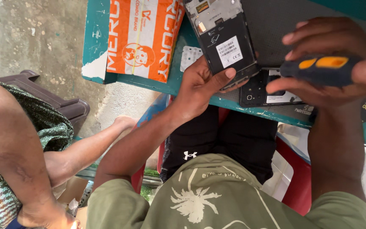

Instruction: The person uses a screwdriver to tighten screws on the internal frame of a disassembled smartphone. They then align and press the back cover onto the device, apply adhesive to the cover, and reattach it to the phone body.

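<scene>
My left hand (200, 87) grips the lower end of an opened black phone (223, 40), its back cover off and a white label showing. My right hand (331, 68) is closed around a screwdriver handle (318, 68), dark with orange grips, held just right of the phone. Under both hands a black phone back cover (261, 91) lies on the teal table (94, 38). The screwdriver's tip is hidden.
An orange and white printed bag (142, 38) lies on the table's left part. A small white keypad sheet (190, 55) sits beside it. Another person's arm (9, 140) and leg (90, 146) are at the left, near a brown plastic stool (64, 104). I sit on a red chair (295, 186).
</scene>
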